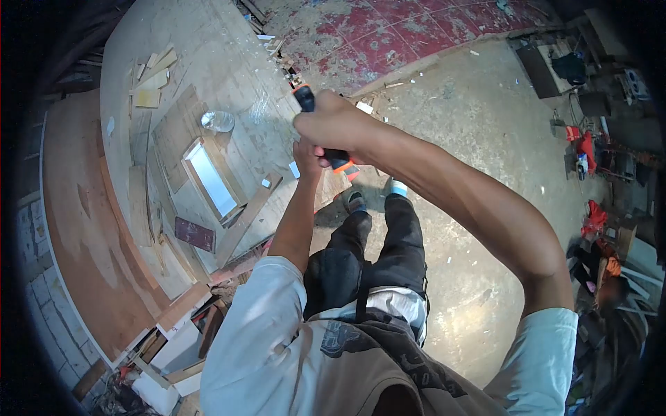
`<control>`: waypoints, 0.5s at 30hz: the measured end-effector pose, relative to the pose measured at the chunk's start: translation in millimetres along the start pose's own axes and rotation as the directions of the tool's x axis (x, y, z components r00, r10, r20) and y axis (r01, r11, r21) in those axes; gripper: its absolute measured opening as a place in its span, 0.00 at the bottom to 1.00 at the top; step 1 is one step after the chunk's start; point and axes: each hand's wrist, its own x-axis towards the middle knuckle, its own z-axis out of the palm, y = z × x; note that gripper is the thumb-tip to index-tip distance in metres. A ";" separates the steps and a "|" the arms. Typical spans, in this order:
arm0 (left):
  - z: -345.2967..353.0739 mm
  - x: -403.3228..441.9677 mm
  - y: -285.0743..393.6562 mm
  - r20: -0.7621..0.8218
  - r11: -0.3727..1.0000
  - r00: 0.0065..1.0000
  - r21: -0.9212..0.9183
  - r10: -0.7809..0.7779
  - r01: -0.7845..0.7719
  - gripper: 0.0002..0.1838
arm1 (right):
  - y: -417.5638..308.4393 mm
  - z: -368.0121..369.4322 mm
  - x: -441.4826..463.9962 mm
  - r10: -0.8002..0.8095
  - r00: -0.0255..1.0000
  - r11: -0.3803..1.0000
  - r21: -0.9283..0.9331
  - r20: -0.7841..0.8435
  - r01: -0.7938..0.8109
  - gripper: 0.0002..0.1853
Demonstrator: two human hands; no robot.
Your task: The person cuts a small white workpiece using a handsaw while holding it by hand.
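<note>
Both of my hands are close together near the table's edge, at the upper middle of the view. My right hand (333,121) is wrapped round a black and orange tool (304,98), whose end points up and away from me. Just below and to the left, my left hand (307,156) has its fingers curled beside the tool's lower part. What those fingers hold is partly hidden by my right hand. The tool's orange-edged lower end shows under my hands.
On the wooden table (243,41) lie a framed white panel (211,182), a clear plastic bottle (218,122), a dark red block (194,234) and wood strips (156,73). Tools and red cloths (586,149) line the floor at right. My legs stand below.
</note>
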 end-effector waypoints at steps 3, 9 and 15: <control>-35.6 1.0 60.3 -0.070 0.249 0.964 -0.968 -0.258 -0.004 0.36 | -28.1 11.5 -12.4 0.039 0.998 0.999 -0.005 -0.043 -0.039 0.08; 10.5 -2.5 -2.4 -0.034 0.606 0.970 -0.786 -0.242 0.124 0.16 | 38.5 -6.6 40.3 -0.050 0.998 0.998 -0.025 -0.043 0.049 0.05; -36.7 13.0 53.2 -0.193 0.993 0.978 0.103 0.083 -0.064 0.06 | 100.9 -5.4 124.7 0.157 0.980 0.983 0.114 -0.125 -0.143 0.10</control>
